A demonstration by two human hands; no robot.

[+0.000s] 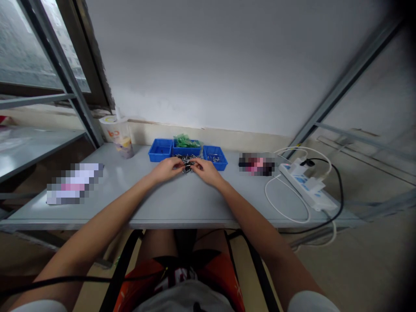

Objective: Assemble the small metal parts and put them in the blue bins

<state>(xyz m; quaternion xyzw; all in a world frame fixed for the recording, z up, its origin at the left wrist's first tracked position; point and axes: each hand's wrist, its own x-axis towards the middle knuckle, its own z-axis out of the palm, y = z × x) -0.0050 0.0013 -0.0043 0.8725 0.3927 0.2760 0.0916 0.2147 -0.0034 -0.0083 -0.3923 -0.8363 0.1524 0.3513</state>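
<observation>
A loose pile of thin, shiny metal pins (187,160) lies on the grey table between my two hands. My left hand (167,169) rests at the pile's left side, its thumb and fingertips pinched together. From the other side my right hand (208,171) reaches in, fingers also drawn together at the pins. Whatever is between the fingertips of either hand is too small to make out. Just behind the pile stand a left blue tray (156,157), a middle blue tray (185,151) with green plastic packets (183,141), and a right blue tray (221,166) holding more thin metal pieces.
A lidded drink cup (118,136) with a straw stands back left. A blurred-out flat object (74,184) lies at the left, another blurred item (256,164) at the right. A white power strip (307,186) with plugs and looping cables occupies the table's right end.
</observation>
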